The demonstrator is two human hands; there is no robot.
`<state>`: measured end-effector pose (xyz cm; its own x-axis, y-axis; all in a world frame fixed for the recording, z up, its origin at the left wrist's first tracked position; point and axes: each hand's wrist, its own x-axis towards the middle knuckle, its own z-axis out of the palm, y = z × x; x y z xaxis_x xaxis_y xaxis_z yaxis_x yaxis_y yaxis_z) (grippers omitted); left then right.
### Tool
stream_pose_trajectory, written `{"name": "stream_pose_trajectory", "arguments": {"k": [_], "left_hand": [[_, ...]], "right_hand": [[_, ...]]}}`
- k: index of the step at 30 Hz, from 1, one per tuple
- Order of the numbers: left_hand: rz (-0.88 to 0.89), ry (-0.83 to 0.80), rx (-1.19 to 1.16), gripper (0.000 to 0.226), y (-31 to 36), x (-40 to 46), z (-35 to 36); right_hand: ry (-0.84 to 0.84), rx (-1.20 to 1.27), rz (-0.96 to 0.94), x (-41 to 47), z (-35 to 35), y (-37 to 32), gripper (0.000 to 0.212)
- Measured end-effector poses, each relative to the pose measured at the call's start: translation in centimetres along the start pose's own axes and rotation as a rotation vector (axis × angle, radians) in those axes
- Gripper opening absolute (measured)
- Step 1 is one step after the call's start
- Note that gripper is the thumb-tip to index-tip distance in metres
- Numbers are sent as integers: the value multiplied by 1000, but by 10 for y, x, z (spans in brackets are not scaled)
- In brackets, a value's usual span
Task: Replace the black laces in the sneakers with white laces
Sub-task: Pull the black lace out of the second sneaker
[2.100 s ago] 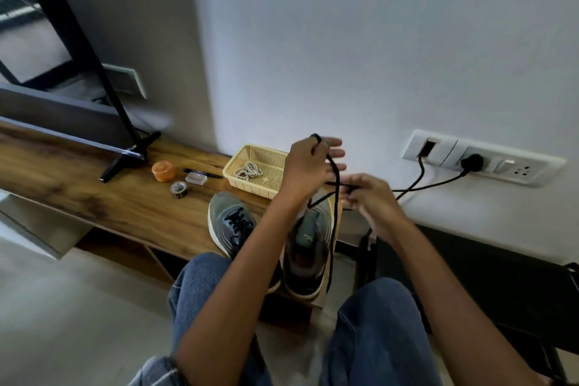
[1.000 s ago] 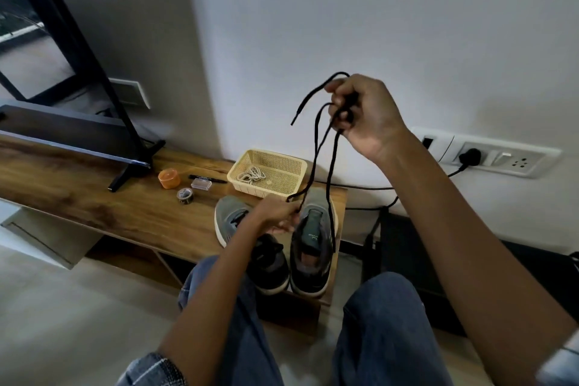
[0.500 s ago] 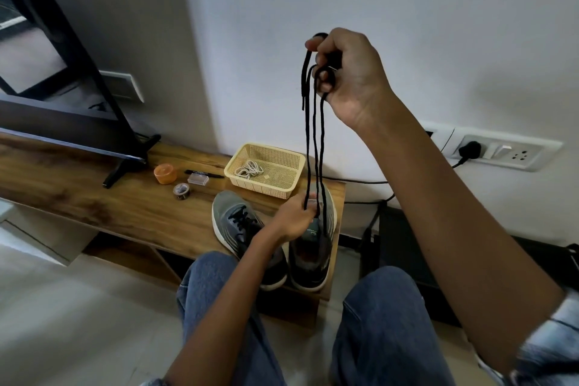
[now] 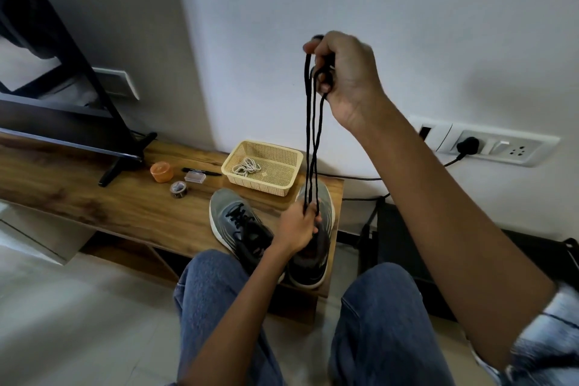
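Head view: black lace point(image 4: 310, 135) vertical, taut, pinched between right hand point(image 4: 347, 72) above, left hand point(image 4: 297, 226) below.

Black lace point(image 4: 310, 135), fully out of its shoe, folded into several long strands, stretched taut and near vertical between right hand point(image 4: 343, 72) up high and left hand point(image 4: 297, 226) low over the shoes. Right sneaker point(image 4: 313, 247): grey upper, dark heel, white sole, no lace visible, toe toward wall, at right end of wooden desk point(image 4: 94, 197). Left sneaker point(image 4: 238, 226): same grey, black lace still threaded, toe angled left, just beside the other, heel hidden by the forearm. White laces point(image 4: 247, 166): loose bundle inside cream plastic basket point(image 4: 282, 185), just behind the sneakers.
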<state>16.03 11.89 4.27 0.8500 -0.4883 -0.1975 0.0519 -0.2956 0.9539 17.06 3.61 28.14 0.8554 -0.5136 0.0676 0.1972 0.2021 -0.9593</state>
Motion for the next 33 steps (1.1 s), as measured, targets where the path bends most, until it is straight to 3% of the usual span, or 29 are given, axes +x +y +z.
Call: {"name": "stream_pose_trajectory", "arguments": {"k": [4, 8, 13, 17, 21, 25, 27, 31, 33], "left_hand": [[-186, 10, 44, 25, -20, 8, 10], [-225, 22, 121, 36, -35, 10, 13], [-251, 67, 143, 32, -48, 7, 9], [-243, 167, 59, 25, -47, -2, 3], [-87, 158, -108, 75, -39, -16, 2], [25, 43, 51, 99, -30, -23, 5], [8, 14, 34, 92, -25, -23, 5], [120, 12, -60, 51, -21, -14, 5], [92, 23, -18, 36, -19, -12, 4]], "right_hand": [[42, -87, 83, -2, -18, 43, 22], [15, -101, 238, -12, -41, 93, 20], [54, 135, 559, -19, -63, 144, 38], [21, 352, 726, -22, -74, 169, 33], [-135, 551, 765, -23, -72, 172, 26], [-220, 658, 725, -24, -67, 169, 19], [-238, 669, 708, -23, -65, 166, 19], [-226, 667, 680, -19, -65, 163, 24], [-189, 629, 675, -17, -68, 161, 31]]}}
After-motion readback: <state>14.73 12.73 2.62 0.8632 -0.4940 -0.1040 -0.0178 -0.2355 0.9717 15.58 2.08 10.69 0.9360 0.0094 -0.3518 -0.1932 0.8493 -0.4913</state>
